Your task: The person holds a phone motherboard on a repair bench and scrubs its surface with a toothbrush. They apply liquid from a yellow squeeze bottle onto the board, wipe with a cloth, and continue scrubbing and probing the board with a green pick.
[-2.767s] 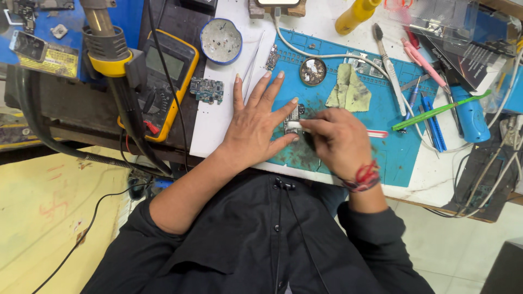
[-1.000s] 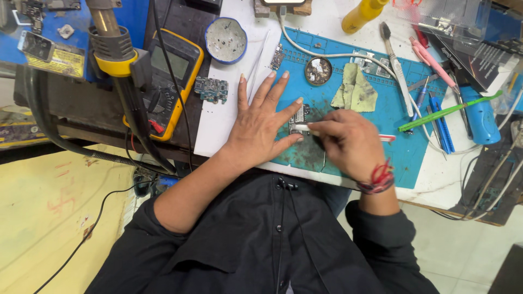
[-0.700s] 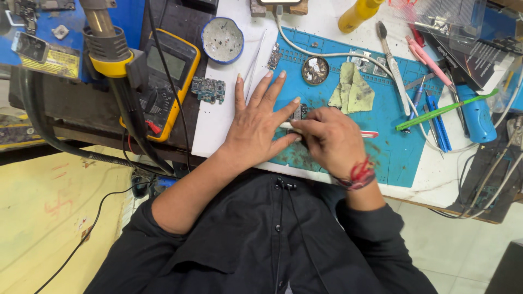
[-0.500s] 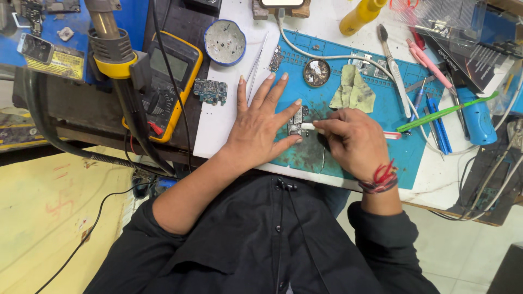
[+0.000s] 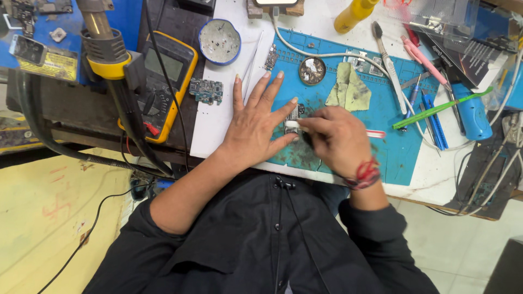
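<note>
At the far left a hot-air tool [image 5: 103, 46] with a yellow collar hangs over the bench edge, and just at its three o'clock lies a yellow multimeter [image 5: 160, 84]. A small loose circuit board [image 5: 206, 91] sits at the meter's three o'clock, with a round blue-rimmed tin [image 5: 219, 41] at the board's twelve. The left hand [image 5: 256, 125] lies flat and spread, palm down, half on white paper and half on the blue work mat [image 5: 392, 147], gripping nothing; its thumb and forefinger bracket a small circuit board [image 5: 295, 113], which rests on the mat at the hand's three o'clock, pinned between the two hands. The right hand [image 5: 338, 141], a red thread at its wrist, is curled tight around a white-tipped tool [image 5: 292, 124], the tip touching that board. At the right hand's twelve o'clock lie a round dark tin [image 5: 312, 71] and a yellowish cloth [image 5: 348, 90]. Farther toward three o'clock are a green stick [image 5: 436, 109] and a blue cylinder [image 5: 471, 111].
</note>
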Motion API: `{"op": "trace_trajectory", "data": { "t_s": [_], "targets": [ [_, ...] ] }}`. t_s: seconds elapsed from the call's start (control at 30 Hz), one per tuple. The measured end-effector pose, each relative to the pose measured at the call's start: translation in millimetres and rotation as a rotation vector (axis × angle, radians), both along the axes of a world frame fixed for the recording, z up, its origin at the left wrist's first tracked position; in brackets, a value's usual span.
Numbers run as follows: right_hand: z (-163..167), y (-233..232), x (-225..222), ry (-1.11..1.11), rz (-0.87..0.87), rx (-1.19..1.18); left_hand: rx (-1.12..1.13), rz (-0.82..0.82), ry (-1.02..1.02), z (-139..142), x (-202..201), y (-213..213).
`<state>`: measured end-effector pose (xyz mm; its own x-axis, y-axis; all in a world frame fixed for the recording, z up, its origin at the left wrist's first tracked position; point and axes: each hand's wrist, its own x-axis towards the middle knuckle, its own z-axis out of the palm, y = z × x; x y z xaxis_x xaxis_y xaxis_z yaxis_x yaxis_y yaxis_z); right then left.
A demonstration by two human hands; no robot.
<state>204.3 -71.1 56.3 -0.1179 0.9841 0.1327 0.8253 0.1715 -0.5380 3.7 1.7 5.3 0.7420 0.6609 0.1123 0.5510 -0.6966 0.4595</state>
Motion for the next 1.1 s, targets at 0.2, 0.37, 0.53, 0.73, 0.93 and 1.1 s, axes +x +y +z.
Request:
{"op": "trace_trajectory", "data": {
  "t_s": [0.2,0.37,0.53,0.73,0.93,1.1],
  "targets": [
    [-1,-6,-1,0.013,0.01,0.003,0.003,0.011,0.002,0,-1,-2],
    [1,-6,0,-0.002,-0.029,0.01,0.005,0.004,-0.007,0,1,0],
    [-5,-1,-12,0.026,-0.023,0.066,0.004,0.014,0.003,1,-1,-1],
    [2,-4,13,0.001,-0.092,-0.061,-0.015,0.002,-0.008,1,0,0],
    [-11,5,-2,0.038,0.053,0.04,0.003,0.009,0.0,-1,-1,-2],
    [1,3,17,0.048,-0.046,-0.085,-0.003,0.009,-0.004,0,1,-2]
  ]
}}
